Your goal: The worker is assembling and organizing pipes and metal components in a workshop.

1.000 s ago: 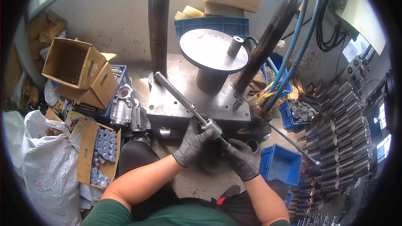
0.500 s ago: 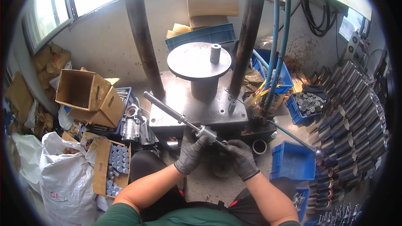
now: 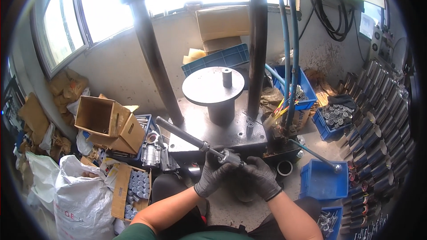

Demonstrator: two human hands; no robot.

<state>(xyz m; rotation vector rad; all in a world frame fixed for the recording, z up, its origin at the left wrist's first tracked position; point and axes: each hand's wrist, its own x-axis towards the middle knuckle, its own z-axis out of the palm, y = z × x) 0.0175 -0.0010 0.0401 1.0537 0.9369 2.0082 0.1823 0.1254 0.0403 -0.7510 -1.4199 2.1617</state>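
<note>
A long metal rod assembly slants from the upper left down between my hands, with a thick dark shaft at its far end. A ring-like collar sits partway along it, and a short silver cylinder surrounds its lower part. My left hand, in a dark grey glove, grips the assembly at the silver cylinder from below. My gloved right hand has its fingers closed around the lower end, just right of the cylinder. Those fingers partly hide that end.
Ahead stands a press with a round metal plate bearing a small upright cylinder. Cardboard box of capped parts and white sack lie left. Blue bins and stacked dark tubes stand right.
My view has tilted up, so the scene sits lower. The silver cylinder now lies closer to my right fingertips, with less shaft showing between. Both hands keep their hold.
</note>
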